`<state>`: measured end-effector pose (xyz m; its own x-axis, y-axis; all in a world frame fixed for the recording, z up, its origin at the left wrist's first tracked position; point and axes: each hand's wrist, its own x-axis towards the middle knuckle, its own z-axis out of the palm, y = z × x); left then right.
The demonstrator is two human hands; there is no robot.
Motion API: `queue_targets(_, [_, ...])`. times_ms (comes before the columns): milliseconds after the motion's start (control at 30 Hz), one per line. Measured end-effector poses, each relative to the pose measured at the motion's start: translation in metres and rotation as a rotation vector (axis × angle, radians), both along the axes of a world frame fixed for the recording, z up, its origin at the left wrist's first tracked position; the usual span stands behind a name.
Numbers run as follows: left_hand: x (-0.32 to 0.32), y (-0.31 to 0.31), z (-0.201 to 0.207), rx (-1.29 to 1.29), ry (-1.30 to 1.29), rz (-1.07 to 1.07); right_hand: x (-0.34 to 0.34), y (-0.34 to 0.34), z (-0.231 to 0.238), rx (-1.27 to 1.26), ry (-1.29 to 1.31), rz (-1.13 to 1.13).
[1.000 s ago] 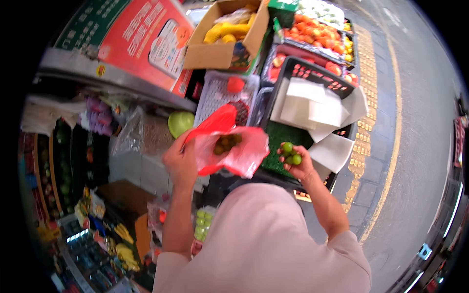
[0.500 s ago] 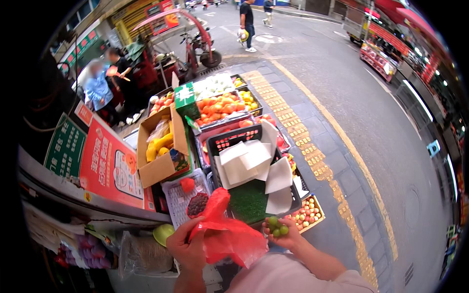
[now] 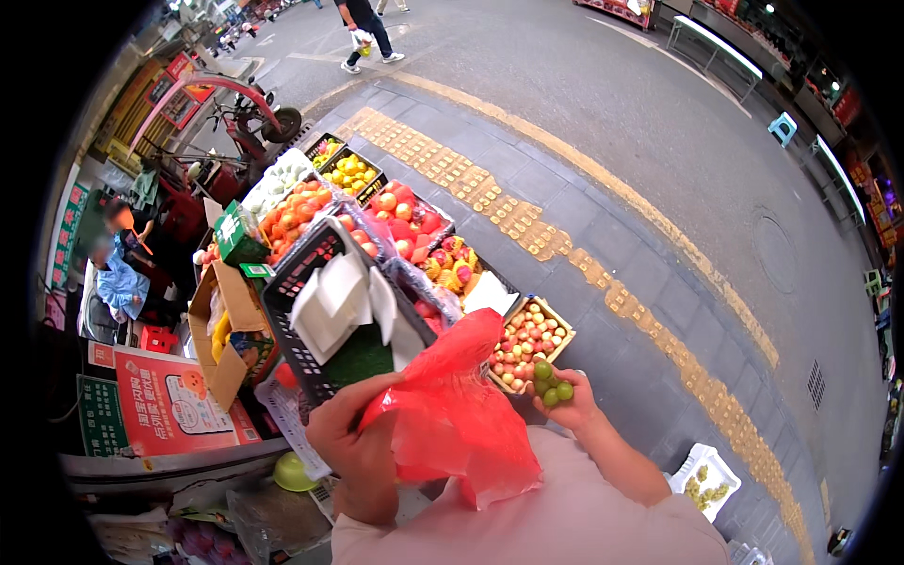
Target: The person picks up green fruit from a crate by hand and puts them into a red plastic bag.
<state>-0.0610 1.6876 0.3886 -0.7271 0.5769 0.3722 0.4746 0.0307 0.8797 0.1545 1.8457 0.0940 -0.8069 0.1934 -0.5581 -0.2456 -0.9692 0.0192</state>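
Note:
My left hand [image 3: 353, 438] is closed on a thin red plastic bag [image 3: 461, 414], which hangs crumpled in front of my chest. Several green grapes [image 3: 544, 381] rest in my right hand [image 3: 586, 407], its fingers curled around them, to the right of the bag. Just beyond the bag stands a black plastic crate [image 3: 282, 315] with white paper sheets [image 3: 331, 309] and a green mat [image 3: 356, 360] inside. A wooden box of small red and yellow fruit [image 3: 525, 347] is close to the grapes.
Farther off are oranges [image 3: 299, 215], yellow fruit [image 3: 350, 175] and a cardboard box [image 3: 226, 381]. A white foam tray [image 3: 692, 461] with green grapes lies at lower right. A green bowl [image 3: 295, 473] is at lower left. One person [image 3: 365, 28] walks on the road.
My view has swung to the right, so the stall sits farther left in it. The foam tray has come into sight. Both hands keep hold of the bag and the grapes.

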Motion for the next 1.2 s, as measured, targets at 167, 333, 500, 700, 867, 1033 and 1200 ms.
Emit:
queue_targets(167, [0.040, 0.139, -0.064, -0.097, -0.221, 0.001, 0.093, 0.133, -0.019, 0.103, -0.111, -0.043])
queue_targets(333, [0.062, 0.258, -0.111, -0.204, -0.347, -0.116, 0.147, 0.251, -0.015, 0.123, -0.147, -0.153])
queue_targets(500, [0.058, 0.352, -0.137, -0.284, -0.370, -0.157, 0.133, 0.334, -0.022, 0.079, -0.148, -0.276])
queue_targets(700, [0.019, 0.459, -0.194, -0.264, -0.340, -0.133, 0.106, 0.424, -0.042, 0.100, -0.049, -0.229])
queue_targets(867, [-0.062, 0.525, -0.281, -0.261, -0.294, 0.022, 0.051, 0.527, -0.054, 0.179, -0.034, -0.154])
queue_targets(1033, [-0.141, 0.546, -0.296, -0.344, -0.205, 0.280, -0.043, 0.640, -0.063, 0.200, 0.044, 0.064])
queue_targets(1200, [-0.205, 0.550, -0.288, -0.283, -0.102, 0.596, -0.195, 0.725, -0.054, 0.195, 0.066, 0.369])
